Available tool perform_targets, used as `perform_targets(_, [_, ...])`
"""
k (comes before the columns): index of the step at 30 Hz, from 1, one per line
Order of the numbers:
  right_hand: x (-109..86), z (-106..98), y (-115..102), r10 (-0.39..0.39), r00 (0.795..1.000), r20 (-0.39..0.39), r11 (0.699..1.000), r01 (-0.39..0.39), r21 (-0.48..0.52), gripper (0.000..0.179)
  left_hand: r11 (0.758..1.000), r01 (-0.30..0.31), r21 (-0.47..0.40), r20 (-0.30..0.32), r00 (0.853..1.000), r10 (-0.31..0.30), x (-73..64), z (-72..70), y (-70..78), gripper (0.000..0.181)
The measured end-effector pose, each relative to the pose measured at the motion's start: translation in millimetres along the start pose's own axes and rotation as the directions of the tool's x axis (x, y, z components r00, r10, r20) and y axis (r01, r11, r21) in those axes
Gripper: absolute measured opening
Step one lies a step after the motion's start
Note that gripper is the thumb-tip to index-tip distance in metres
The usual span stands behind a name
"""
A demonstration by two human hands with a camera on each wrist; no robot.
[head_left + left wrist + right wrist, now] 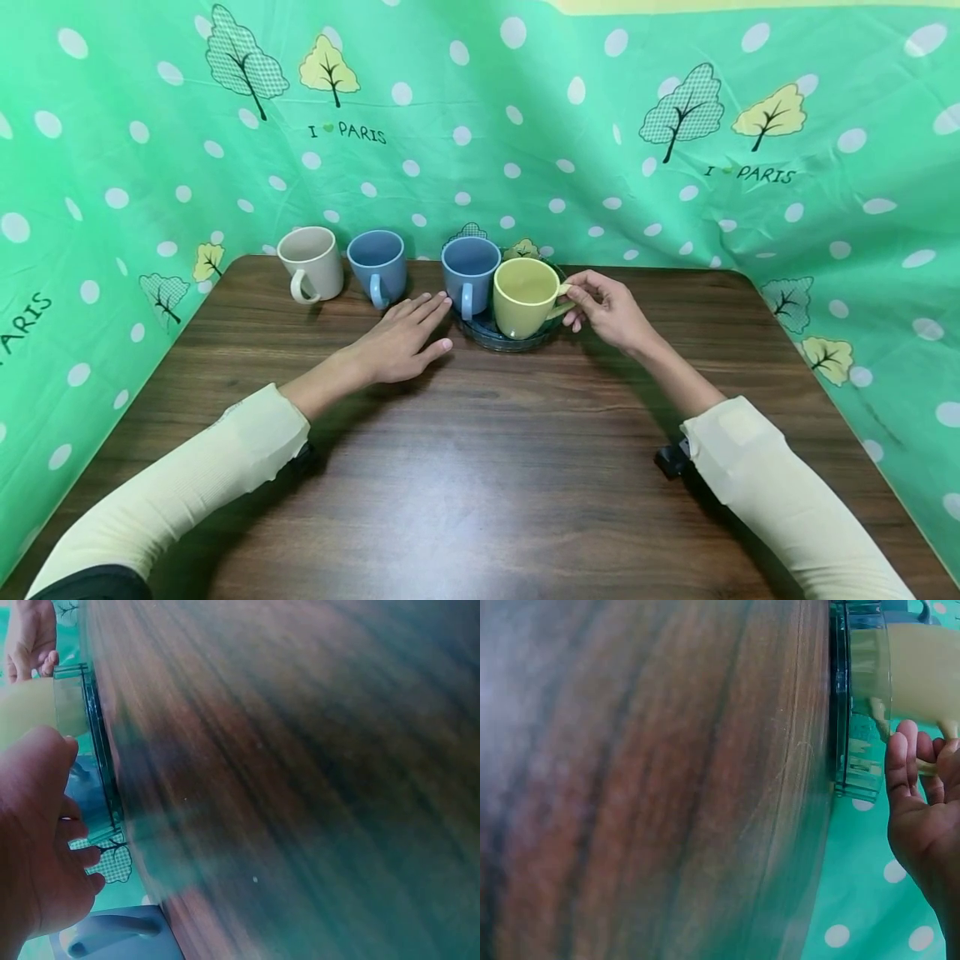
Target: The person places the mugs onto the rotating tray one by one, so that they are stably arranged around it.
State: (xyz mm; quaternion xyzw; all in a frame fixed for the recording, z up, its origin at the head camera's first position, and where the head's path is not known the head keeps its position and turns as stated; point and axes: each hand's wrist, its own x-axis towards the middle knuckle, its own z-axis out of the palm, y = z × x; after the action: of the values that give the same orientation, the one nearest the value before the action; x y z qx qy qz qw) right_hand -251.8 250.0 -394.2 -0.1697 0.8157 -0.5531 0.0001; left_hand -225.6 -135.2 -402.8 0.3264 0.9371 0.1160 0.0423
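The yellow mug (521, 307) sits in the right part of the glass dish (510, 342), its handle (559, 311) pinched by the curled fingers of the right hand (609, 315). A blue mug (467, 277) stands in the dish's left part. The left hand (401, 340) — fingers extended, gripping nothing — lies just left of the dish; farther left stand a second blue mug (381, 271) and a white mug (322, 271).

Left grip (405, 340) straight-fingered, right grip (611, 312) curled

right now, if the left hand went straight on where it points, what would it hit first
Probably the blue mug in the glass dish, though depth is unclear and the dish might come first.
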Motion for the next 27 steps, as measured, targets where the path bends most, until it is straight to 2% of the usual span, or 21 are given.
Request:
perform_targets(9, [4.3,1.9,-3.5,-0.011,0.997,0.07,0.999,0.014,-0.03,0.025,1.0,0.005,0.005,0.01,1.0,-0.005,-0.2,-2.6,1.5,0.076])
perform_targets(27, [9.8,-2.2,-7.7,0.003,0.991,0.134,0.997,0.007,-0.073,0.029,1.0,0.006,-0.015,0.016,1.0,-0.005,1.2,-4.0,2.2,0.078])
